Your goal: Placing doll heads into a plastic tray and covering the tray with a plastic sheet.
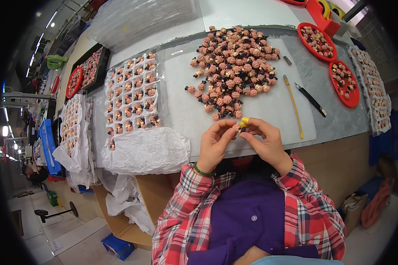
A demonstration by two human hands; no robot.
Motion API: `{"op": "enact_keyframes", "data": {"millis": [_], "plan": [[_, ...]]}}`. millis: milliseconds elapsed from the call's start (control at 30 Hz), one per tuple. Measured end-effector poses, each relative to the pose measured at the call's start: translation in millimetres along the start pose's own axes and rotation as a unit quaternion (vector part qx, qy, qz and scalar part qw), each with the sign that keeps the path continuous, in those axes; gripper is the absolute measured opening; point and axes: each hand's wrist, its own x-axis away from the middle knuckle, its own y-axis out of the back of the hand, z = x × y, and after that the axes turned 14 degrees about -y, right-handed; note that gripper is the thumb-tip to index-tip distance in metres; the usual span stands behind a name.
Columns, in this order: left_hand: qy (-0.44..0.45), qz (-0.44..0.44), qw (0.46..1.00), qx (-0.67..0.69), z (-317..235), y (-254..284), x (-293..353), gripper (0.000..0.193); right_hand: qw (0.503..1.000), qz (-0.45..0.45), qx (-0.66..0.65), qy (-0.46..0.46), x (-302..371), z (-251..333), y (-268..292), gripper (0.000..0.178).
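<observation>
Close to the table's front edge, my left hand (pixel 215 143) and my right hand (pixel 269 142) meet with fingers closed on one small figurine (pixel 237 128). It has a pink, bumpy top and a dark part; the fingertips cover much of it. Something yellow wraps a fingertip of my right hand. Just beyond my hands spreads a large heap of similar pink and dark figurines (pixel 234 62) on a pale sheet (pixel 181 88). To the left, a compartment tray (pixel 132 95) lined with white tissue holds rows of these figurines.
White tissue paper (pixel 148 152) drapes toward the front edge. Right of the heap lie a wooden-coloured stick tool (pixel 293 106), a black craft knife (pixel 311 100) and a small grey bar (pixel 287 60). Red dishes (pixel 356 98) with figurines and another filled tray (pixel 371 88) stand farther right.
</observation>
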Motion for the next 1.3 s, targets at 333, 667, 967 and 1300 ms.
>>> {"op": "enact_keyframes", "data": {"millis": [333,667,967,1300], "plan": [[0.085,-0.052,0.986,0.135,-4,-3,4,0.030,0.999,-0.018,0.007,0.044,0,-5,-4,0.034],[0.117,-0.124,0.971,0.169,-15,4,3,0.027,0.940,-0.140,0.274,0.147,-34,-4,-3,0.025],[0.138,-0.063,0.982,0.108,2,-1,1,0.032,0.999,-0.047,0.022,0.012,-24,-17,-9,0.016],[0.138,-0.066,0.987,0.051,6,-10,-6,0.029,0.983,-0.101,0.150,-0.024,-23,2,-2,0.020]]}}
